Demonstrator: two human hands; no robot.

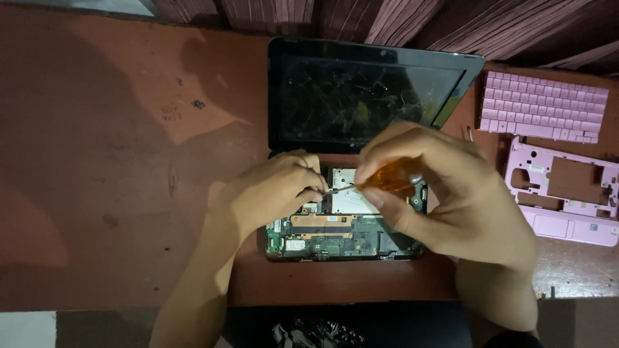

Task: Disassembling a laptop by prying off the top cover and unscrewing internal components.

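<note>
Screwdriver (387, 179), amber handle, pinched in right hand (445, 193) fingers; thin shaft runs to left hand (274, 190) fingertips, curled shut on the tip, over opened laptop (342, 238) board. Prob light, stiff, slick; grip at handle. Board below looks fragile.

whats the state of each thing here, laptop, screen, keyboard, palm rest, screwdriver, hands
laptop: opened up, circuit board bare
screen: dark, smeared, lid open
pink keyboard: taken off, lying apart
pink palm rest: taken off, lying apart
screwdriver: gripped, tip low
right hand: closed on handle
left hand: pinching at shaft
</note>
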